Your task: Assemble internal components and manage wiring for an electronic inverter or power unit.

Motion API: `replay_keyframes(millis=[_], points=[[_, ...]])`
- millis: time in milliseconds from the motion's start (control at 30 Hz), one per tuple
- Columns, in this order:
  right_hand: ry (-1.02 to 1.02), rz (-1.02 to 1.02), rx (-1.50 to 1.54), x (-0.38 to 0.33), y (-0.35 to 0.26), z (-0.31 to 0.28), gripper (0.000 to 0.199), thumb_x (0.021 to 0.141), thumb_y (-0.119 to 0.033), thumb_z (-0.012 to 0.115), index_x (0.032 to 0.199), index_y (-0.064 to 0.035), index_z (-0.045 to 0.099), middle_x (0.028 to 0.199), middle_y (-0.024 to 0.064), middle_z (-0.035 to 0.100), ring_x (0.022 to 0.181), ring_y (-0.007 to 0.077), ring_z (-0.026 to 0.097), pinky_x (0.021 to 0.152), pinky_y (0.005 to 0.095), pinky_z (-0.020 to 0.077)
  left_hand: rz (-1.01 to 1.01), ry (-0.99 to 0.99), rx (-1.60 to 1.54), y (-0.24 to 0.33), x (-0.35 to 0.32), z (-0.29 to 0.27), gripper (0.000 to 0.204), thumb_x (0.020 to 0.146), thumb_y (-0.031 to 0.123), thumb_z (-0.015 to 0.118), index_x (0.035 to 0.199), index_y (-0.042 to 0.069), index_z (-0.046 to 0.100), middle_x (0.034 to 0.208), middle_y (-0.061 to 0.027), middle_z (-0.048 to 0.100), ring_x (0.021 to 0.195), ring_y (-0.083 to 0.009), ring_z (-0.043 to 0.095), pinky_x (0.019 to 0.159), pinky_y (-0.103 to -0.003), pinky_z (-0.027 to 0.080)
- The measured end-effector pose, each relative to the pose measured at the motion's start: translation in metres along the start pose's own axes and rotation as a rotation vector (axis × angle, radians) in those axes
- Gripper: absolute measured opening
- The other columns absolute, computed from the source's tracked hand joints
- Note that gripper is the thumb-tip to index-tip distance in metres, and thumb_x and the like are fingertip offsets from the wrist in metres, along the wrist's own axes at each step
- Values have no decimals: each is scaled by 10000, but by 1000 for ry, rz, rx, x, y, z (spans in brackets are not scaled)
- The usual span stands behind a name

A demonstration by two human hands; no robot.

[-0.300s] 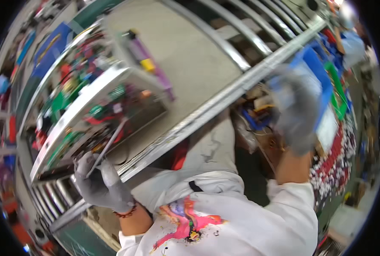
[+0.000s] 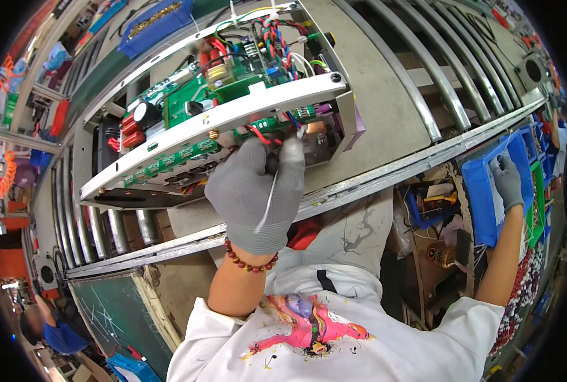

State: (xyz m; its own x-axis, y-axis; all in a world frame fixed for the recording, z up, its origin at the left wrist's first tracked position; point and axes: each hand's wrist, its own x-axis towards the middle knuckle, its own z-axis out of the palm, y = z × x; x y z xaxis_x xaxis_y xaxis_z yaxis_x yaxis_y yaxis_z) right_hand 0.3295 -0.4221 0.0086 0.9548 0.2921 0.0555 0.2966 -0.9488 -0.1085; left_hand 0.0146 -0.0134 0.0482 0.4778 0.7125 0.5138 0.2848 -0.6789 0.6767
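A metal electronics chassis (image 2: 169, 153) with green circuit boards (image 2: 180, 108) and coloured wires stands on the bench to the left. At its near side is my left hand (image 2: 251, 197) in a grey glove, its fingers closed by a red and a blue wire. A thin white strip like a cable tie (image 2: 269, 202) runs from these fingers down over the glove; its upper end is hidden. On the far right my right hand (image 2: 508, 181), also gloved, reaches into a blue bin (image 2: 481, 191). Its fingertips look slightly apart, with nothing visible in them.
Metal rollers (image 2: 417, 76) flank the bench plate, whose metal rail (image 2: 385, 167) runs in front of me. Below the rail is a wooden shelf (image 2: 427, 254) with loose parts. A green bin (image 2: 536, 204) adjoins the blue one. Another blue bin (image 2: 156, 25) of small parts sits beyond the chassis.
My view has turned, and the chassis now appears farther up and right. My left hand has gone from its left end to the wires at its near side. My right hand has moved into the blue bin.
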Motion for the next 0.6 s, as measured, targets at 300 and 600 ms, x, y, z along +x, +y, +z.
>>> replay_keyframes(millis=[300,600], points=[[153,63,229,41,50,18,292,907,-215,533,1034,21,648,949,173,687,871,236,639,801,330,461,444,213,277,-20,10,-32,311,720,201,831,913,68,628,660,-25,586,634,-201,540,761,-377,417],[-353,-227,2981,-71,-15,-56,388,986,-178,450,1313,30,461,1248,148,546,1134,208,532,975,326,428,647,183,436,-36,45,-61,730,581,555,827,1078,55,637,956,-82,647,929,-243,602,867,-378,443]])
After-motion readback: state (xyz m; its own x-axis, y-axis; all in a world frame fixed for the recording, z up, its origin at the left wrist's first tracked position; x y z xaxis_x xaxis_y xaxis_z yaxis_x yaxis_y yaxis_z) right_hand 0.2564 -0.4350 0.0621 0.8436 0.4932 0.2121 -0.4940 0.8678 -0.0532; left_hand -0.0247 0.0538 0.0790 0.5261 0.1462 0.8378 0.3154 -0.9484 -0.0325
